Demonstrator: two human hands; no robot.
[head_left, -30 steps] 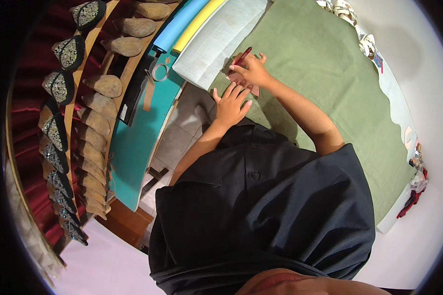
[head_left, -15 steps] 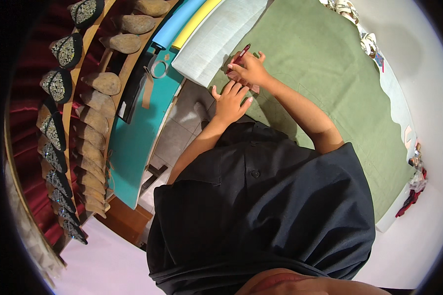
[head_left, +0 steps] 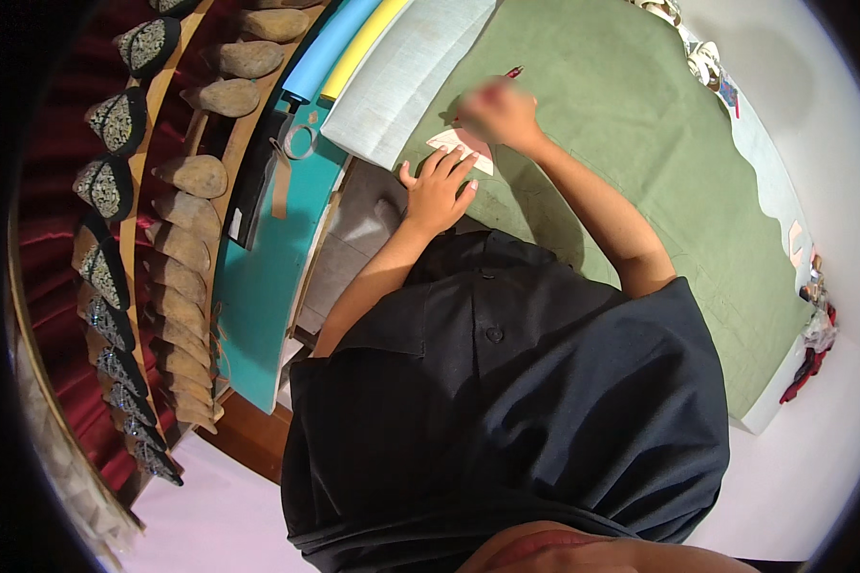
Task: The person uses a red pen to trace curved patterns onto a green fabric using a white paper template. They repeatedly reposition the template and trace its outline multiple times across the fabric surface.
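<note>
Left hand [head_left: 438, 191]: flat, fingers spread, pressing pale paper template [head_left: 459, 148] on green cloth [head_left: 640, 124]. Right hand [head_left: 500, 113]: blurred, closed round red pencil [head_left: 512, 73].

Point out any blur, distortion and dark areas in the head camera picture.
Head view: the right hand holding a red pencil is smeared by motion blur; the left hand on the green cloth stays sharp; fisheye bends the shoe shelf near the left rim; corners are black.
</note>
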